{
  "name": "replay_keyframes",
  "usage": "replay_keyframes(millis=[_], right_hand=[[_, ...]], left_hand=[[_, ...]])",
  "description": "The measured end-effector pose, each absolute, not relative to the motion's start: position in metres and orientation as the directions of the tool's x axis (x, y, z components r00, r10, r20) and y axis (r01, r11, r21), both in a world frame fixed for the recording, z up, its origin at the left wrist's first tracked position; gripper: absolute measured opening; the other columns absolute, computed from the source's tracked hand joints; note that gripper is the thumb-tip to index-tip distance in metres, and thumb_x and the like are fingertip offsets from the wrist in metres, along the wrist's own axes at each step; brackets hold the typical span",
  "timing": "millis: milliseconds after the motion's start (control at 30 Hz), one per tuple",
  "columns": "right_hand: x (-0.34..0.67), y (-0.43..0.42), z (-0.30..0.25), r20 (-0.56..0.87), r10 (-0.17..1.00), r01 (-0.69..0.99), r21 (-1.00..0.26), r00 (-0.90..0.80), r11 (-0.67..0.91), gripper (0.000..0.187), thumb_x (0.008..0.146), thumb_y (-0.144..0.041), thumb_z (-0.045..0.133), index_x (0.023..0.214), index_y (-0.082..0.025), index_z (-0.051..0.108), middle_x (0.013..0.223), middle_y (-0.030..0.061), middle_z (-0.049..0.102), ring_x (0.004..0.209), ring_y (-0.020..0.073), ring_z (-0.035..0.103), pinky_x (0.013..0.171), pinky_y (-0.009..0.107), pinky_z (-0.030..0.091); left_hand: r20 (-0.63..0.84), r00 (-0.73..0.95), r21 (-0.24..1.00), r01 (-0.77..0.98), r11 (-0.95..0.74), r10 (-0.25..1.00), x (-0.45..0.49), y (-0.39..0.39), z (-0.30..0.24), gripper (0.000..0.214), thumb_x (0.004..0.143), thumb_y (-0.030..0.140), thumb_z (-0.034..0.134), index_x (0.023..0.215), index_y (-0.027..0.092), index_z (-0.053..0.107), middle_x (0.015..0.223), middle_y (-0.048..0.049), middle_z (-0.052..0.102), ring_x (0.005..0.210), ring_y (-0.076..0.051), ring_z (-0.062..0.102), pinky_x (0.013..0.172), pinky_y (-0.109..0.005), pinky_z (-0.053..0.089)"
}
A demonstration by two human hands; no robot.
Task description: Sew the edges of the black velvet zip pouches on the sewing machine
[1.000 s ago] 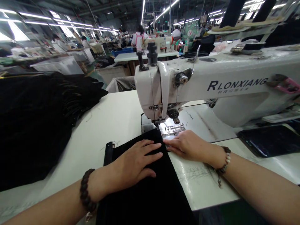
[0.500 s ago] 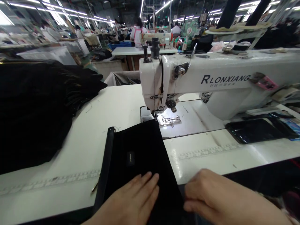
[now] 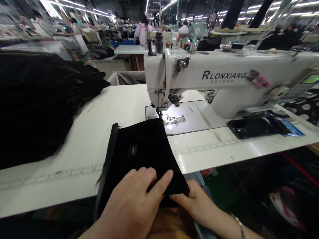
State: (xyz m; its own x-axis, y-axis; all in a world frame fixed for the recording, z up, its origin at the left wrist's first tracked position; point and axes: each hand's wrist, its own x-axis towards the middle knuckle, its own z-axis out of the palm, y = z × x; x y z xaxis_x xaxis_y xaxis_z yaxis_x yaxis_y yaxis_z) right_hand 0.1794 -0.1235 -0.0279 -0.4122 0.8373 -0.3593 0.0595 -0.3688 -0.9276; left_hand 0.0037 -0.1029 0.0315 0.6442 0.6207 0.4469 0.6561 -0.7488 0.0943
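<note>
A black fabric piece (image 3: 149, 146) with a small dark label (image 3: 133, 151) and a stiff dark strip along its left side lies on the table. Its far edge sits under the needle area of a white sewing machine (image 3: 189, 73). My left hand (image 3: 132, 199) rests on the near part of the fabric, its fingers curled on it and the thumb stretched to the right. At the near right corner my right hand (image 3: 196, 199) pinches the fabric's edge between thumb and fingers. The fabric's near end hangs over the table edge, partly hidden by my hands.
A large pile of black fabric (image 3: 32, 106) covers the table's left side. A phone (image 3: 256, 127) lies to the right, below the machine arm. A ruler strip (image 3: 206, 146) runs along the table's front. Other people work at stations further back.
My right hand has moved left and now grips the fabric's near right corner. My left hand has gone from flat to curled. The view has shifted slightly.
</note>
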Motion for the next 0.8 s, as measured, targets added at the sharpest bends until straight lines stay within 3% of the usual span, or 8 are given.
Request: replay_keyframes(millis=[133,200,400,667,800], right_hand=[[0.180,-0.123,-0.019,-0.296,0.854,0.051,-0.951,-0.428,-0.304,0.042,0.070,-0.051,0.060,0.050,-0.015,0.049,0.049,-0.0030,0.045,0.049,0.0084,0.040,0.048,0.020,0.037],[0.180,-0.123,-0.019,-0.270,0.853,0.029,-0.957,-0.447,-0.288,0.042,0.069,-0.047,0.062,0.046,-0.015,0.046,0.048,-0.0036,0.043,0.049,0.0080,0.039,0.048,0.020,0.036],[0.182,-0.125,-0.021,-0.373,0.776,0.090,-0.919,-0.508,-0.383,0.046,0.075,-0.045,0.056,0.045,-0.012,0.047,0.049,-0.0015,0.048,0.044,0.0050,0.039,0.045,0.018,0.030],[0.185,-0.131,-0.023,-0.465,0.719,0.074,-0.861,-0.516,-0.503,0.044,0.069,-0.053,0.060,0.056,-0.012,0.051,0.049,-0.0011,0.049,0.043,0.0058,0.042,0.043,0.017,0.030],[0.185,-0.131,-0.021,-0.496,0.694,0.072,-0.836,-0.521,-0.543,0.045,0.067,-0.055,0.061,0.058,-0.013,0.051,0.049,-0.0012,0.050,0.042,0.0061,0.043,0.043,0.018,0.032]], left_hand=[[0.524,0.643,0.178,0.558,-0.810,0.558,0.011,-0.110,0.018,0.030,0.083,0.006,0.037,0.104,0.010,0.058,0.101,-0.0121,0.061,0.093,-0.021,0.057,0.075,-0.033,0.054],[0.495,0.677,0.244,0.493,-0.835,0.545,0.011,-0.113,0.012,0.031,0.083,0.004,0.035,0.103,0.008,0.057,0.103,-0.0106,0.063,0.096,-0.019,0.057,0.080,-0.031,0.053],[0.380,0.739,0.356,0.437,-0.826,0.555,0.002,-0.112,0.007,0.034,0.079,0.001,0.033,0.101,0.009,0.058,0.101,-0.0082,0.065,0.091,-0.017,0.059,0.079,-0.031,0.054],[0.433,0.681,0.408,0.436,-0.802,0.590,-0.014,-0.116,0.009,0.034,0.083,0.000,0.036,0.109,0.010,0.055,0.107,-0.0102,0.060,0.099,-0.017,0.052,0.083,-0.030,0.051],[0.423,0.697,0.376,0.447,-0.812,0.579,-0.016,-0.117,0.007,0.033,0.083,0.001,0.036,0.106,0.010,0.058,0.104,-0.0096,0.062,0.097,-0.018,0.053,0.083,-0.031,0.050]])
